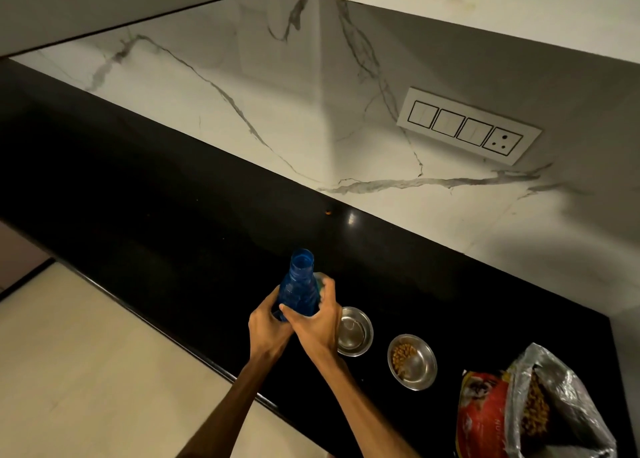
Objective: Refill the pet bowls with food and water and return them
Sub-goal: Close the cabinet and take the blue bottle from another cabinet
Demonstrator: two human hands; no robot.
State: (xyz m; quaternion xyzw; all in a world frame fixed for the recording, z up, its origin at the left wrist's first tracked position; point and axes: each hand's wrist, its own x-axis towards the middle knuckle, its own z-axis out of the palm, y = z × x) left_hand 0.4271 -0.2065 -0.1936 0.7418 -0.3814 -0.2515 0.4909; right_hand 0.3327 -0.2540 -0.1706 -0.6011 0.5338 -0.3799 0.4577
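From where I sit at the feed, the biggest thing is the white marble-patterned wall [311,111] with grey veins, which fills the top half of the view. Below it the glossy black stone countertop [156,187] runs diagonally from upper left to lower right, with pale floor tiles [86,371] beyond its near edge. On the wall sits a white rectangular switch plate [468,125] carrying three switches and one socket.

At the lower right corner of the counter stands an opened red and silver pet food bag [526,409], its mouth gaping so brown kibble shows inside. Just left of it is a round steel bowl with kibble [412,362], the pellets heaped toward one side. Beside that, a little apart, rests a second round steel bowl [355,331] with nothing visible in it but reflections; my right wrist covers its left edge.

I see the translucent blue plastic bottle [299,284] held above the counter, tilted slightly, its threaded neck uncapped and pointing away. My left hand [268,329] is wrapped around its lower body. My right hand [318,322] grips the same bottle from the other side, thumb across the front, fingers curled behind; something pale shows between those fingers, too blurred to identify.
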